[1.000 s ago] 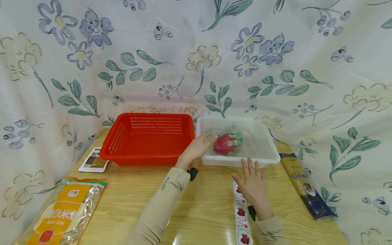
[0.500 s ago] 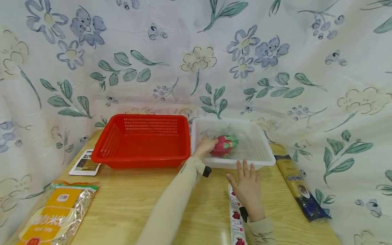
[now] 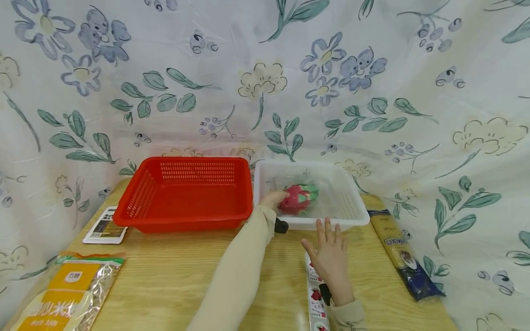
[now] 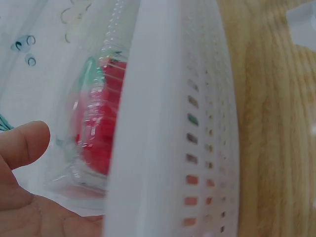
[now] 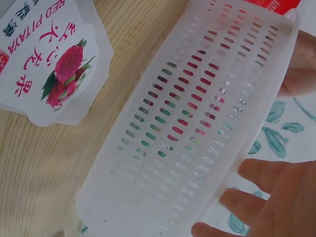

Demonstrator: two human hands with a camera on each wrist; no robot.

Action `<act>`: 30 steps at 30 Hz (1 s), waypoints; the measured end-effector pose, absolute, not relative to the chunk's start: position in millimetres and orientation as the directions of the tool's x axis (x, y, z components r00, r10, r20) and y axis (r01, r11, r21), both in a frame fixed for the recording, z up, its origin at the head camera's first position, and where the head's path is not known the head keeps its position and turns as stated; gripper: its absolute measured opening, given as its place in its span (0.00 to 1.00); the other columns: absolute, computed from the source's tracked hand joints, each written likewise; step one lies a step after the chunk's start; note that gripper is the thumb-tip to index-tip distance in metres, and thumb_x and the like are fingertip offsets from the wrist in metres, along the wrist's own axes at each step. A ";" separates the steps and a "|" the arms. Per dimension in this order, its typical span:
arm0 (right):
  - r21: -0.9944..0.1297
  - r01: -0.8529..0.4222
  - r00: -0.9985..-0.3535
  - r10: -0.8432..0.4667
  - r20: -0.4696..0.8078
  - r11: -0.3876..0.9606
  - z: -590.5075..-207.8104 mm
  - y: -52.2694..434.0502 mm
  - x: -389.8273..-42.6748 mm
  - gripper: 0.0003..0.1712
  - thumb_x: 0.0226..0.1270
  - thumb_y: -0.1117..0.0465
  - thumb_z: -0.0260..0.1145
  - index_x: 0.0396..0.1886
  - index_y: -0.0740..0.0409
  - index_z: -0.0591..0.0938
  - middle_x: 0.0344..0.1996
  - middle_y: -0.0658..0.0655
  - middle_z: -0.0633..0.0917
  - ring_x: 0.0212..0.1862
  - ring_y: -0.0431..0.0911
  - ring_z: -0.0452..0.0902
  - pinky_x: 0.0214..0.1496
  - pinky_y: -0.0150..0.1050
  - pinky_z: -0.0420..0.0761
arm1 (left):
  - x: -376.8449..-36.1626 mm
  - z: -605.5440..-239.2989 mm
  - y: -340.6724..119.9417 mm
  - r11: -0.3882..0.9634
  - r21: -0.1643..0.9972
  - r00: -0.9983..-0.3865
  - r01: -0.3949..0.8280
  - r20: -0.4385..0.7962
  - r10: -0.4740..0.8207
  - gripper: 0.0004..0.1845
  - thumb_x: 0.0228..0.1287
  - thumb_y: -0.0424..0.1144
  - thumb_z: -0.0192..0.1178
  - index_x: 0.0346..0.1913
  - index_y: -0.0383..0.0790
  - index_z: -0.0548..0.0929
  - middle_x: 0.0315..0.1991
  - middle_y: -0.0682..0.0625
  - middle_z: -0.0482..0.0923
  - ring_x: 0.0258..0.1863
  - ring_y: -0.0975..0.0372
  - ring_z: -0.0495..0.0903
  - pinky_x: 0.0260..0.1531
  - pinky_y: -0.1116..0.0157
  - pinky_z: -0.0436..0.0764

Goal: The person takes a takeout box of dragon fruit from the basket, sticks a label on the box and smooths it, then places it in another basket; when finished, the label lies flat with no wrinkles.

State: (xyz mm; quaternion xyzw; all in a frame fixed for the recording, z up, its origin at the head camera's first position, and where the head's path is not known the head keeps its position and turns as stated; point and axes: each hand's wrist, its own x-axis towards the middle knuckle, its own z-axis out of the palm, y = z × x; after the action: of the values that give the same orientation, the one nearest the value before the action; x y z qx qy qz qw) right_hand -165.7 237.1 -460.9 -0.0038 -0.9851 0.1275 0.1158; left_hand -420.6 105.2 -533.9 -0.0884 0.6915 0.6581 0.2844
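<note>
A red dragon fruit (image 3: 295,201) with green scales lies in a clear plastic package (image 4: 79,182) inside the white basket (image 3: 359,209). My left hand (image 3: 273,201) reaches over the basket's front left side to the near left end of the fruit. In the left wrist view its thumb stands apart from the package, while the basket wall hides the fingers. My right hand (image 3: 333,264) is at the basket's front rim, fingers straight and spread, their tips by the rim. Beneath it runs a strip of dragon fruit labels (image 3: 316,296) on the table.
A red basket (image 3: 198,225) stands left of the white one. A dark-and-white pouch (image 3: 105,227) and an orange-labelled clear bag (image 3: 68,289) lie at the left. On the right lies a long gold and blue packet (image 3: 403,255). A floral curtain (image 3: 265,115) hangs behind the table.
My left hand has moved down into the white basket, at the left end of the packaged dragon fruit. The right hand stays by the front rim. The head view has shifted slightly right.
</note>
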 end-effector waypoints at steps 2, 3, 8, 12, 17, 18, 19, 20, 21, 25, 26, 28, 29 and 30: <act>-0.250 -0.023 -0.971 0.038 0.236 0.968 -460.9 237.2 -164.6 0.45 0.70 0.37 0.53 0.76 0.58 0.56 0.75 0.66 0.55 0.75 0.70 0.46 0.71 0.71 0.50 | -414.0 -531.3 104.5 0.173 0.852 -0.826 -0.495 -0.522 0.210 0.32 0.62 0.52 0.63 0.64 0.36 0.73 0.64 0.44 0.71 0.55 0.51 0.74 0.53 0.57 0.81; -0.251 -0.026 -0.970 0.037 0.242 0.968 -461.1 237.0 -163.9 0.45 0.70 0.37 0.54 0.76 0.58 0.57 0.75 0.67 0.55 0.75 0.70 0.46 0.71 0.71 0.50 | -412.8 -532.5 104.2 0.204 0.851 -0.831 -0.484 -0.520 0.198 0.34 0.61 0.53 0.64 0.64 0.36 0.73 0.64 0.43 0.72 0.53 0.51 0.75 0.50 0.58 0.81; -0.269 -0.039 -0.966 0.033 0.257 0.962 -463.4 236.0 -160.7 0.44 0.69 0.38 0.56 0.75 0.59 0.59 0.75 0.67 0.57 0.74 0.70 0.47 0.70 0.72 0.52 | -396.6 -523.1 92.5 0.108 0.843 -0.805 -0.527 -0.536 0.255 0.41 0.55 0.52 0.70 0.66 0.32 0.68 0.64 0.39 0.71 0.57 0.44 0.74 0.57 0.52 0.77; -0.271 -0.040 -0.962 0.036 0.270 0.962 -464.5 237.0 -162.1 0.44 0.69 0.38 0.56 0.75 0.58 0.59 0.74 0.67 0.58 0.74 0.70 0.48 0.69 0.72 0.53 | -390.9 -511.9 90.8 0.046 0.816 -0.772 -0.577 -0.562 0.296 0.47 0.55 0.49 0.71 0.71 0.33 0.60 0.70 0.35 0.63 0.64 0.40 0.68 0.65 0.49 0.70; -0.264 -0.033 -0.961 0.042 0.272 0.964 -464.0 239.2 -165.0 0.44 0.69 0.38 0.56 0.75 0.57 0.58 0.75 0.66 0.58 0.74 0.69 0.48 0.69 0.71 0.54 | -372.4 -480.0 91.0 0.021 0.800 -0.771 -0.599 -0.584 0.255 0.44 0.58 0.48 0.69 0.70 0.30 0.59 0.67 0.33 0.66 0.62 0.42 0.70 0.64 0.51 0.72; -0.264 -0.031 -0.963 0.042 0.267 0.964 -463.8 239.3 -165.0 0.44 0.69 0.38 0.56 0.75 0.57 0.58 0.75 0.66 0.57 0.75 0.69 0.47 0.69 0.71 0.54 | -364.1 -469.7 90.9 0.002 0.801 -0.777 -0.598 -0.581 0.242 0.41 0.61 0.47 0.67 0.70 0.30 0.61 0.67 0.33 0.67 0.62 0.42 0.71 0.63 0.53 0.74; -0.264 -0.029 -0.963 0.044 0.264 0.964 -463.5 239.3 -164.9 0.44 0.69 0.38 0.56 0.75 0.57 0.58 0.75 0.66 0.57 0.75 0.69 0.47 0.69 0.71 0.54 | -357.0 -461.0 90.5 -0.023 0.802 -0.784 -0.597 -0.576 0.232 0.38 0.62 0.46 0.65 0.69 0.30 0.62 0.65 0.33 0.68 0.60 0.42 0.73 0.60 0.54 0.77; -0.265 -0.027 -0.964 0.046 0.263 0.964 -463.4 239.4 -164.8 0.44 0.69 0.38 0.56 0.75 0.57 0.58 0.75 0.66 0.57 0.75 0.69 0.48 0.69 0.72 0.54 | -344.9 -445.4 90.7 -0.068 0.794 -0.786 -0.604 -0.580 0.213 0.34 0.66 0.43 0.61 0.69 0.31 0.63 0.66 0.34 0.68 0.61 0.44 0.73 0.62 0.56 0.76; -0.266 -0.025 -0.964 0.047 0.260 0.964 -463.2 239.3 -164.6 0.44 0.69 0.38 0.56 0.75 0.57 0.58 0.75 0.66 0.57 0.75 0.69 0.48 0.69 0.72 0.54 | -337.6 -435.6 90.3 -0.109 0.791 -0.792 -0.602 -0.574 0.207 0.32 0.67 0.42 0.60 0.68 0.31 0.64 0.65 0.34 0.68 0.60 0.44 0.74 0.59 0.57 0.78; -0.271 -0.020 -0.962 0.054 0.266 0.962 -462.5 239.1 -164.1 0.43 0.69 0.38 0.56 0.75 0.56 0.59 0.75 0.66 0.58 0.74 0.69 0.48 0.69 0.71 0.55 | -321.7 -414.3 90.1 -0.256 0.779 -0.820 -0.573 -0.539 0.194 0.29 0.69 0.37 0.56 0.70 0.33 0.63 0.65 0.33 0.69 0.46 0.47 0.81 0.44 0.60 0.84; -0.270 -0.020 -0.962 0.055 0.267 0.963 -462.5 239.1 -164.1 0.43 0.69 0.38 0.55 0.75 0.56 0.58 0.75 0.65 0.57 0.74 0.69 0.48 0.69 0.71 0.55 | -319.4 -410.8 90.2 -0.280 0.778 -0.826 -0.563 -0.531 0.189 0.29 0.69 0.37 0.56 0.71 0.33 0.62 0.65 0.33 0.69 0.41 0.50 0.82 0.40 0.63 0.85; -0.268 -0.023 -0.961 0.053 0.272 0.963 -461.8 238.8 -164.0 0.43 0.69 0.38 0.55 0.75 0.56 0.58 0.75 0.65 0.57 0.74 0.69 0.48 0.69 0.71 0.55 | -315.5 -406.6 90.8 -0.300 0.786 -0.841 -0.541 -0.516 0.163 0.30 0.68 0.35 0.56 0.71 0.34 0.61 0.63 0.32 0.70 0.28 0.55 0.82 0.29 0.67 0.86; -0.268 -0.026 -0.959 0.052 0.278 0.963 -461.6 238.5 -164.1 0.43 0.69 0.38 0.55 0.75 0.57 0.59 0.75 0.66 0.58 0.74 0.69 0.49 0.69 0.71 0.56 | -314.5 -405.9 91.3 -0.304 0.793 -0.848 -0.529 -0.508 0.151 0.31 0.68 0.35 0.56 0.71 0.33 0.62 0.62 0.31 0.71 0.22 0.56 0.81 0.23 0.69 0.84; -0.268 -0.027 -0.958 0.051 0.281 0.963 -461.6 238.4 -164.1 0.43 0.69 0.38 0.55 0.75 0.57 0.59 0.75 0.66 0.58 0.74 0.69 0.49 0.69 0.71 0.56 | -314.1 -405.9 91.7 -0.306 0.800 -0.856 -0.516 -0.499 0.139 0.30 0.67 0.35 0.56 0.70 0.32 0.62 0.61 0.30 0.72 0.17 0.58 0.79 0.19 0.71 0.82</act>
State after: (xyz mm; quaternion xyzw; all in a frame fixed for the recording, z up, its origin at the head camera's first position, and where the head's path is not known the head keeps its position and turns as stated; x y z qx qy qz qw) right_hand -164.1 238.4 -461.6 -0.0061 -0.9802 0.1358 0.1439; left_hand -314.1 91.7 -405.9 -0.1711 0.5513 0.7898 0.2072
